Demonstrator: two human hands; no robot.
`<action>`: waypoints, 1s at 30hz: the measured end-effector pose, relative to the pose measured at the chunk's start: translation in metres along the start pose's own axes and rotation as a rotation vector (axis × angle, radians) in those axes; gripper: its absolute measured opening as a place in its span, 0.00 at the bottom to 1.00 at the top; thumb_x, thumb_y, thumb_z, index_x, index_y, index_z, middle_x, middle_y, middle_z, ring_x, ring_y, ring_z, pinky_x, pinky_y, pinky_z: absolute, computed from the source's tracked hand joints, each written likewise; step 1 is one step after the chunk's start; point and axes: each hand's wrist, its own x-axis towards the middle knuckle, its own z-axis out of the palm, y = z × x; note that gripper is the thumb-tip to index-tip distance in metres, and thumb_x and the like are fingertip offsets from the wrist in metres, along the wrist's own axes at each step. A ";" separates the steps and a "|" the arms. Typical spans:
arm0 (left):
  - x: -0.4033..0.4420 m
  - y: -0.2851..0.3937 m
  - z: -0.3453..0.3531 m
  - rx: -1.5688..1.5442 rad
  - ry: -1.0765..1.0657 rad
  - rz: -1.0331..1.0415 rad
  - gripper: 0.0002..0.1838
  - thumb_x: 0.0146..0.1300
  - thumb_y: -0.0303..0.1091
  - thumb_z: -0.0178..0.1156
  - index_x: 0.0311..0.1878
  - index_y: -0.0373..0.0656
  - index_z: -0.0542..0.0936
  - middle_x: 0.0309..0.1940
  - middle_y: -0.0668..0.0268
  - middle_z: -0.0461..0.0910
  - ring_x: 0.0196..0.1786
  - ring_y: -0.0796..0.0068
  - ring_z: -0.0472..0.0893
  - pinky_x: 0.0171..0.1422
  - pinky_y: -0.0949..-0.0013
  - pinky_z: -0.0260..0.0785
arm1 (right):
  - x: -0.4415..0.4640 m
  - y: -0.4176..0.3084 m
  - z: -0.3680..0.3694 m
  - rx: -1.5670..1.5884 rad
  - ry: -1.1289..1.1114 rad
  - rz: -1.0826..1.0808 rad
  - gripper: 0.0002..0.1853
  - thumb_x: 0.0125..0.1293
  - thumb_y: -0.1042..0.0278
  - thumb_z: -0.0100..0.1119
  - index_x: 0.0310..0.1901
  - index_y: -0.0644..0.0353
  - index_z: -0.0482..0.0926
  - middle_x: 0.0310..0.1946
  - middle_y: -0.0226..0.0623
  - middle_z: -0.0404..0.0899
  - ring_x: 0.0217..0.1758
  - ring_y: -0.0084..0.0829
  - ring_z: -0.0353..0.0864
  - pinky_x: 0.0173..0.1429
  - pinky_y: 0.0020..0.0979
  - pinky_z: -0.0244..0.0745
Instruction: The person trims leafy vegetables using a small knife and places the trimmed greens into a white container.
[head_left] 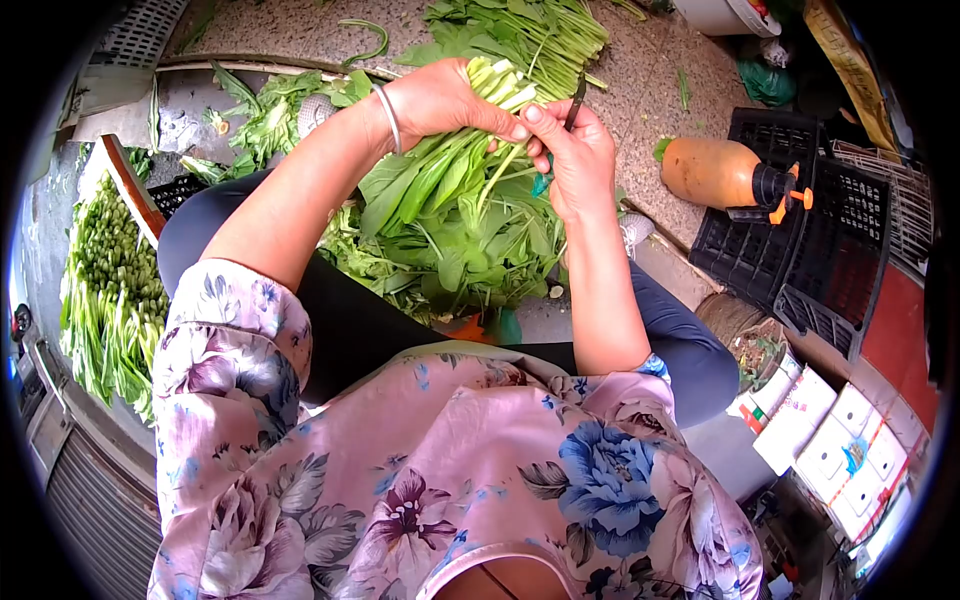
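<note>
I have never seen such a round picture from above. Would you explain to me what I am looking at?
No machine here: a person works barehanded. The camera sits on their head, looking forward and down, so their floral top fills the bottom. The left hand, with a bracelet at the wrist, holds a bunch of leafy greens by its stems. The right hand holds what looks like a small knife. Loose leaves are heaped below, and more greens lie on the speckled stone.

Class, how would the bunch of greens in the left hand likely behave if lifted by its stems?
The bunch of greens would probably stay fairly stiff at its pale, closely packed stems. Its broad leaves would likely flop, since they spread loosely beyond the left hand; looking thin, they might also tear.
</note>
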 end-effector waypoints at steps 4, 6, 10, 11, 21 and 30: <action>-0.003 0.002 0.004 -0.003 0.057 -0.026 0.14 0.44 0.25 0.68 0.36 0.38 0.78 0.30 0.68 0.80 0.30 0.79 0.76 0.35 0.75 0.70 | 0.001 0.000 -0.003 -0.017 -0.038 0.026 0.09 0.53 0.71 0.65 0.31 0.59 0.73 0.24 0.28 0.75 0.20 0.16 0.69 0.20 0.16 0.59; -0.002 0.003 0.002 0.074 0.000 -0.033 0.11 0.46 0.24 0.67 0.35 0.40 0.78 0.27 0.70 0.78 0.27 0.82 0.75 0.30 0.78 0.68 | 0.000 -0.004 -0.011 -0.112 -0.106 0.014 0.09 0.52 0.71 0.65 0.30 0.59 0.73 0.23 0.28 0.74 0.20 0.16 0.68 0.20 0.15 0.59; -0.008 0.005 0.004 0.231 -0.100 -0.162 0.07 0.44 0.21 0.67 0.28 0.38 0.78 0.22 0.67 0.79 0.23 0.82 0.75 0.27 0.77 0.67 | 0.001 -0.005 -0.039 -0.545 -0.249 -0.053 0.10 0.48 0.73 0.67 0.26 0.60 0.73 0.22 0.26 0.73 0.23 0.16 0.68 0.27 0.19 0.63; -0.010 0.006 0.003 0.241 -0.142 -0.201 0.08 0.43 0.21 0.67 0.28 0.38 0.78 0.22 0.67 0.79 0.23 0.81 0.75 0.28 0.77 0.67 | 0.005 0.001 -0.053 -0.795 -0.284 -0.137 0.11 0.47 0.72 0.69 0.25 0.61 0.73 0.21 0.26 0.72 0.23 0.17 0.68 0.29 0.22 0.65; -0.006 -0.020 -0.007 0.343 0.036 -0.144 0.15 0.38 0.30 0.70 0.30 0.33 0.79 0.23 0.63 0.80 0.27 0.75 0.75 0.39 0.73 0.69 | 0.118 0.078 -0.132 -0.140 0.419 0.437 0.13 0.61 0.66 0.56 0.44 0.63 0.69 0.35 0.41 0.78 0.28 0.29 0.79 0.22 0.20 0.61; -0.003 -0.005 -0.003 0.694 0.084 -0.126 0.16 0.42 0.34 0.66 0.33 0.34 0.77 0.23 0.58 0.79 0.27 0.67 0.78 0.36 0.67 0.70 | 0.134 0.096 -0.119 0.193 0.454 0.336 0.11 0.57 0.69 0.61 0.38 0.63 0.72 0.30 0.36 0.78 0.30 0.23 0.79 0.19 0.17 0.58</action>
